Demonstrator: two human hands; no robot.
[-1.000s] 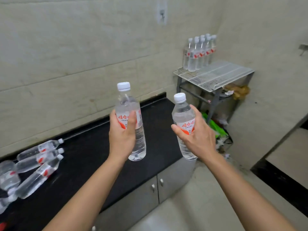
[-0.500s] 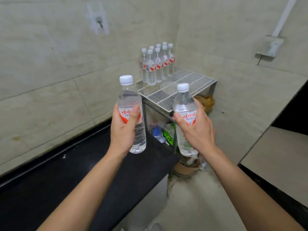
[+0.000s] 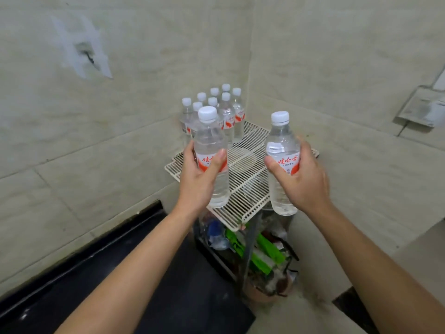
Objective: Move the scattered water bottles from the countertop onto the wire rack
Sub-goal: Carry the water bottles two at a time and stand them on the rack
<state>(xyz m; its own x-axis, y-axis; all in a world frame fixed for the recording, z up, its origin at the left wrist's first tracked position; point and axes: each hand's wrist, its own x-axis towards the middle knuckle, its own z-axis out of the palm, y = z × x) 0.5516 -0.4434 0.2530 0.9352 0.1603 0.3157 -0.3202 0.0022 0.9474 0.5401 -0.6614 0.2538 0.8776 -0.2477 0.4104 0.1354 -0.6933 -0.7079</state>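
Observation:
I hold two clear water bottles with white caps and red-and-white labels, both upright in the air. My left hand (image 3: 199, 179) grips the left bottle (image 3: 210, 141) around its label. My right hand (image 3: 299, 179) grips the right bottle (image 3: 280, 138) the same way. Both bottles hang over the front part of the white wire rack (image 3: 243, 179), which stands in the wall corner. Several more bottles (image 3: 227, 109) stand upright in a cluster at the rack's back corner.
The black countertop (image 3: 168, 297) ends just left of the rack, below my left forearm. Under the rack sits clutter: green packaging (image 3: 267, 251), plastic and a brown pot. Tiled walls close in behind and to the right. A metal fixture (image 3: 421, 107) hangs on the right wall.
I have turned and stepped toward the rack, which now looks nearer and centred. Both held bottles moved forward over its front. The scattered bottles on the counter have left the view.

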